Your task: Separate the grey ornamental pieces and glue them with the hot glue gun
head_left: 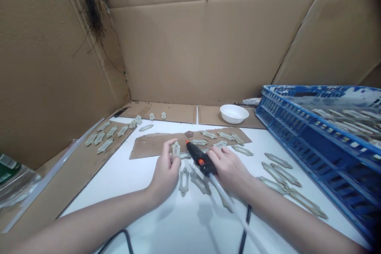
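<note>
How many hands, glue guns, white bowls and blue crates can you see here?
hands: 2 (left hand, right hand)
hot glue gun: 1
white bowl: 1
blue plastic crate: 1
Total: 5

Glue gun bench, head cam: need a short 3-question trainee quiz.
1. Which hand holds the hot glue gun?
2. True or false: the white bowl sits inside the blue plastic crate.
3. What does the left hand hold?
A) a pair of pliers
B) a beige molded piece
C) a paintbrush

Key:
1. The right hand.
2. False: the bowl sits on cardboard, apart from the crate.
3. B
</note>
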A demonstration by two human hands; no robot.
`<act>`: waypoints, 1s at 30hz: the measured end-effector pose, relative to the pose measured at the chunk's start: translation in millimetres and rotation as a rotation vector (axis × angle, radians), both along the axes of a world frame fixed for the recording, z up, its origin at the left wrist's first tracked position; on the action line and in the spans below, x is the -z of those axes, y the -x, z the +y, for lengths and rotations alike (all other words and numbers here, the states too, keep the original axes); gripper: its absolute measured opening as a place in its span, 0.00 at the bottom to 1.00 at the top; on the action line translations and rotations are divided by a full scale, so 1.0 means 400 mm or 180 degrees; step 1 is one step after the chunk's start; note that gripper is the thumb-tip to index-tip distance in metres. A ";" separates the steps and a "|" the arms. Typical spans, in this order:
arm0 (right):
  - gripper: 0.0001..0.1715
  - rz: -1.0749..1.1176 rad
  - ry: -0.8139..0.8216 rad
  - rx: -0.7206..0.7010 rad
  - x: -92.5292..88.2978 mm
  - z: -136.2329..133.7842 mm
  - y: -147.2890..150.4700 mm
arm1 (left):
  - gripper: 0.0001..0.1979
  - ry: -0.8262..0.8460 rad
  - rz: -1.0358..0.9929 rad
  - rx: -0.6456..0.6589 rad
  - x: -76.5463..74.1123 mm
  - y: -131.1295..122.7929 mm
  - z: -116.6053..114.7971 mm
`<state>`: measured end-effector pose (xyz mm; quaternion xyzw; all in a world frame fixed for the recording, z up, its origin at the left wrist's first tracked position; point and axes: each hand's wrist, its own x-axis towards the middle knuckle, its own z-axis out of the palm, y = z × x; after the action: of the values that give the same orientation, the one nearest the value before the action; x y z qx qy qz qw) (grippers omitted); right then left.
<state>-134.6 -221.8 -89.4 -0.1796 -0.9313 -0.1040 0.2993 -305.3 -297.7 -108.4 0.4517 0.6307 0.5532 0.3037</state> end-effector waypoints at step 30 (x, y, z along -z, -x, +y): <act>0.33 0.0713 0.5337 0.0179 -0.055 0.066 -0.034 | 0.08 -0.0215 0.0545 -0.0211 -0.035 0.036 0.040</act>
<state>-121.0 -195.4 -67.5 -0.3745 -0.6603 0.6323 0.1549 -319.6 -281.7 -94.5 0.4862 0.6499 0.5433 0.2147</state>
